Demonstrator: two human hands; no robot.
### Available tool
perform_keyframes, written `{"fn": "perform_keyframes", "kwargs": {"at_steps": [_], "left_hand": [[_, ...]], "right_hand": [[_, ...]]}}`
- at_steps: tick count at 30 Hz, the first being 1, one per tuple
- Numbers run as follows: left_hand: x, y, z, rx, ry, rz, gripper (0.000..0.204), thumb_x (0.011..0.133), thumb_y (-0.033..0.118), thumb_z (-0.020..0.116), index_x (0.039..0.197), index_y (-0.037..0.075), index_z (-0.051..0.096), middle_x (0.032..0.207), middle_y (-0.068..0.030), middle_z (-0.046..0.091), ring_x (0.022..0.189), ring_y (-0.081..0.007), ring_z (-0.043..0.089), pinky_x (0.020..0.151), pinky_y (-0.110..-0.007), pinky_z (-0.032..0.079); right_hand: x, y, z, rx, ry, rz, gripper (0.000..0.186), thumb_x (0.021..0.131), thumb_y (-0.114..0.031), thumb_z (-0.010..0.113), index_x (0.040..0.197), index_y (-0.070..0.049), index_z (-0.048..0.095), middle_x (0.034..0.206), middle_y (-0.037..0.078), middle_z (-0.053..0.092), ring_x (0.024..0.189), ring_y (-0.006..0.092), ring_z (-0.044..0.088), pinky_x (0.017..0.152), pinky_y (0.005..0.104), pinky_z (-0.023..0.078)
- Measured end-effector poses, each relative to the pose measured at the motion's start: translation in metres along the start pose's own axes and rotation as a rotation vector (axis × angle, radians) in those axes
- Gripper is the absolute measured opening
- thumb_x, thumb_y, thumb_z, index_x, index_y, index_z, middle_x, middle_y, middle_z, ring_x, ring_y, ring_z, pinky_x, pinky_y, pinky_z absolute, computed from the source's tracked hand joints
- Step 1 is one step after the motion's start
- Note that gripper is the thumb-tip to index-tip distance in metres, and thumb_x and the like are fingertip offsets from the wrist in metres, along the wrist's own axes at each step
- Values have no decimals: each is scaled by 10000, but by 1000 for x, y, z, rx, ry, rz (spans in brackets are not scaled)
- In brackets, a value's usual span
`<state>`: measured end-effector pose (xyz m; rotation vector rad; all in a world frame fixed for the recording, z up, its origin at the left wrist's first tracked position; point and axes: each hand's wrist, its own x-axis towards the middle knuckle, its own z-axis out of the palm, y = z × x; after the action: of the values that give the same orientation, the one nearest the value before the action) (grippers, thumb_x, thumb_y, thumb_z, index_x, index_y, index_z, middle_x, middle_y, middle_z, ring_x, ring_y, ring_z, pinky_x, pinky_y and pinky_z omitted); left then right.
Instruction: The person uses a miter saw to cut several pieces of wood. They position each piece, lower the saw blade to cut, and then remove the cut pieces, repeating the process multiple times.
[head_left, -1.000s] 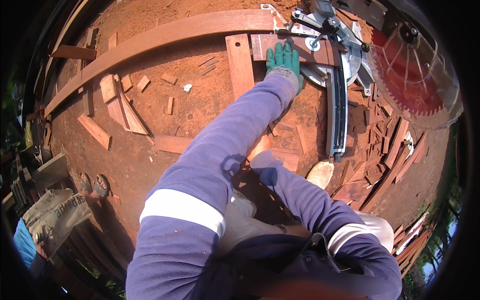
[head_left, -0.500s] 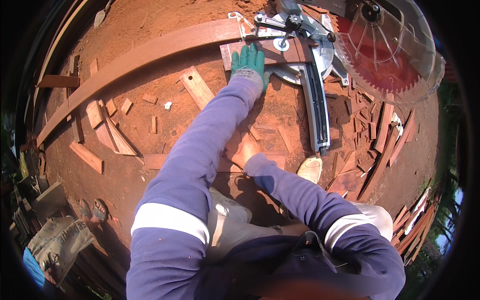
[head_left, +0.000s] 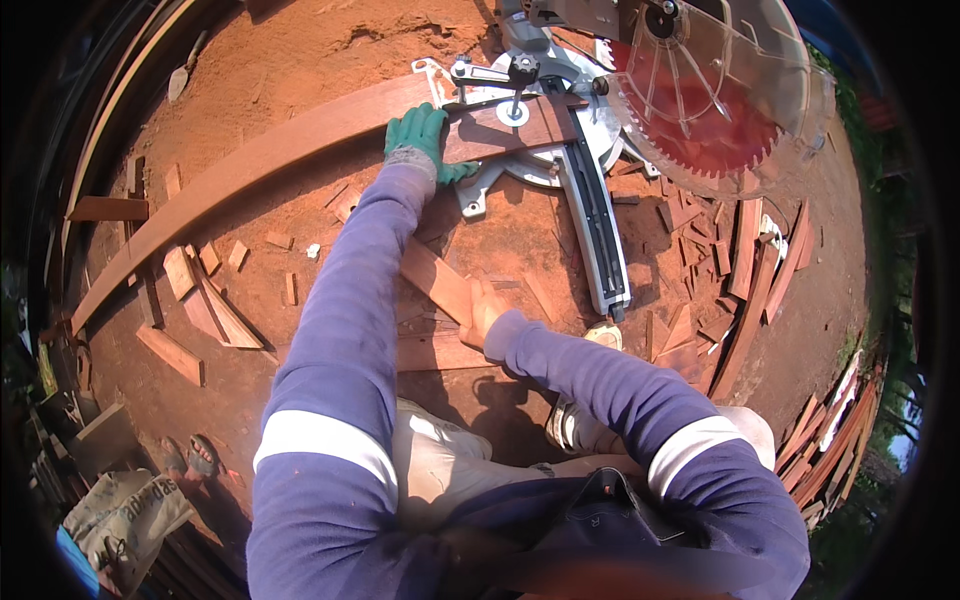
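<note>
My left hand, in a green glove, rests with fingers extended at the left end of a dark wooden piece and over the long plank that bows across the upper left in the fisheye view. That piece lies on the mitre saw under a clamp knob. My bare right hand grips the lower end of a lighter board, which runs up under my left forearm; its middle is hidden. The toothed red blade, behind a clear guard, sits at the upper right.
Offcuts and longer strips litter the dirt right of the saw. More boards lie at left, and stacked timber at lower right. Another person's sandalled foot is at lower left, beside a beige sack.
My gloved hand has slid left to the end of the piece on the saw. The lighter board has moved down toward me, with my right hand now visibly gripping it.
</note>
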<state>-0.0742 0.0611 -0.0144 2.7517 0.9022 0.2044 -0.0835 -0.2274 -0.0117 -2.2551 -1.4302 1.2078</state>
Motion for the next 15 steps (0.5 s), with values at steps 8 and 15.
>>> {"fn": "perform_keyframes", "kwargs": {"at_steps": [8, 15], "left_hand": [[7, 10, -17, -99, -56, -121, 1213, 499, 596, 960, 1493, 123, 452, 1422, -135, 563, 1377, -327, 480, 1176, -431, 332], [13, 3, -10, -118, -147, -128, 1213, 505, 608, 943, 1512, 153, 442, 1464, -150, 548, 1411, -343, 450, 1186, -449, 333]], "right_hand": [[-118, 108, -135, -49, -111, 29, 735, 704, -386, 843, 1168, 38, 460, 930, 317, 684, 868, 493, 694, 771, 501, 575], [-139, 161, -120, 392, 180, -71, 649, 797, -246, 789, 1284, 62, 490, 1026, 233, 670, 972, 320, 672, 866, 409, 530]]}}
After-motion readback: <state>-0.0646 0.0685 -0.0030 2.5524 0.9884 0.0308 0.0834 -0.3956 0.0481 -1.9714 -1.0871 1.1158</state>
